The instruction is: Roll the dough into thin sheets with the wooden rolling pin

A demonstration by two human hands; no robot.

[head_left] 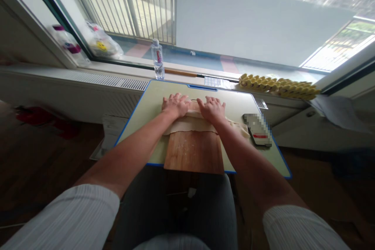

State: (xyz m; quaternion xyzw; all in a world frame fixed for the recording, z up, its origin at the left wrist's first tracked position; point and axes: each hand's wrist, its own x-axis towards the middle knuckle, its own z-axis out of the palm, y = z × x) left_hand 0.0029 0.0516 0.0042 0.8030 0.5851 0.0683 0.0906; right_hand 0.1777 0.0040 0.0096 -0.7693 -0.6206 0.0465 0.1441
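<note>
A sheet of pale dough (190, 126) lies across a wooden cutting board (193, 154) and hangs past both its sides. Along the dough's far part runs a pale, rounded roll (194, 113); whether a rolling pin is inside it I cannot tell. My left hand (176, 104) rests palm down on the left part of this roll, fingers spread forward. On the right part, my right hand (212, 108) presses down the same way, its fingers also apart. Both palms hide much of the roll. Loose, wrinkled dough extends beyond my right wrist.
The board sits on a blue-edged folding table (152, 103). A phone (258, 129) lies at the table's right. Along the window sill stand a water bottle (158, 59) and yellow egg trays (278, 86). A radiator (117, 81) runs behind the table's left side.
</note>
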